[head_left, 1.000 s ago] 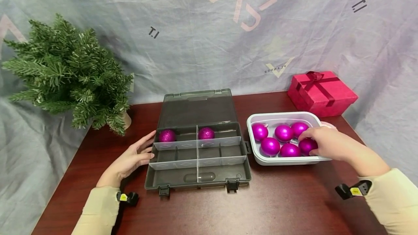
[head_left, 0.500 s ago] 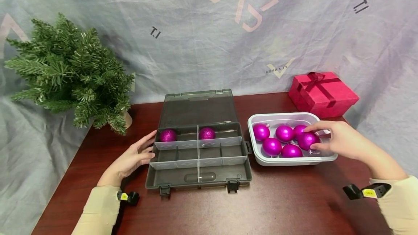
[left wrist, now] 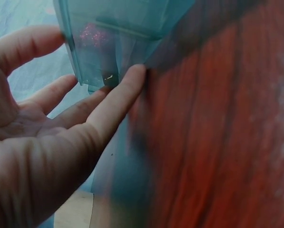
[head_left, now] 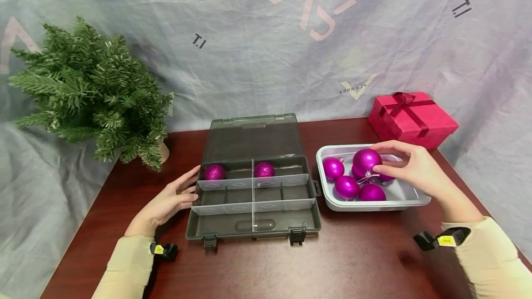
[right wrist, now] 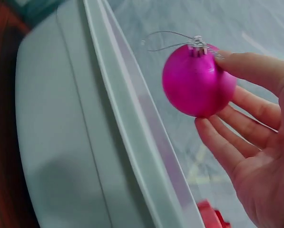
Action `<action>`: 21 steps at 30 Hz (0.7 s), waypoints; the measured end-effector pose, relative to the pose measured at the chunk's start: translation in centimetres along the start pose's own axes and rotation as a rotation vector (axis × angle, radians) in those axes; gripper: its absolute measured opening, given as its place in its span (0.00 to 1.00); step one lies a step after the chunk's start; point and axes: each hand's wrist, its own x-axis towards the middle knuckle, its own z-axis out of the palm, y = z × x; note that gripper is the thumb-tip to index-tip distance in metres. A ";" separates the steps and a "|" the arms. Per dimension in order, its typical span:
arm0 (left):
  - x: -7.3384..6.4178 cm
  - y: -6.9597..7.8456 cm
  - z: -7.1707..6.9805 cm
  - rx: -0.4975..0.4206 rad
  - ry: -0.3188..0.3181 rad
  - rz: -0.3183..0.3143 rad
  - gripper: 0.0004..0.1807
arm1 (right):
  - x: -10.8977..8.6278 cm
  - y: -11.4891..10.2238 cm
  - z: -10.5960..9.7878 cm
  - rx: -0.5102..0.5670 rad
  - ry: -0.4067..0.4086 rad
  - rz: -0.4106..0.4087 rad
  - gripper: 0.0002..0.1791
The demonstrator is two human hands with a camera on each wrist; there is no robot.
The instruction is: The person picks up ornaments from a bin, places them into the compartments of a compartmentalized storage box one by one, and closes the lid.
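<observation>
My right hand (head_left: 415, 167) pinches a smooth magenta Christmas bauble (head_left: 366, 160) between thumb and fingers, above the white tub (head_left: 386, 206). In the right wrist view, a silver cap and a wire loop show on the bauble (right wrist: 194, 83). Several more magenta baubles lie in the tub, partly covered by the held one. The left hand (head_left: 166, 204) rests its spread fingertips against the left wall of a grey transparent divider box (head_left: 224, 220), whose lid lies back. Two glittery baubles, a left one (head_left: 214, 172) and a right one (head_left: 264, 170), sit in its back row.
A small artificial fir tree (head_left: 95, 96) stands at the back left. At the back right is a red gift box (head_left: 412, 119) with a ribbon. A grey printed cloth (head_left: 249, 73) hangs behind the dark wooden table (head_left: 266, 266).
My right hand has lifted a bauble from the right side of the tub and moved up and to the left with it. The left hand stays at the box.
</observation>
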 end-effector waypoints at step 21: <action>0.3 0.0 0.0 -0.026 0.018 -0.021 0.46 | 3.8 -8.6 13.2 0.368 -0.201 -0.174 0.21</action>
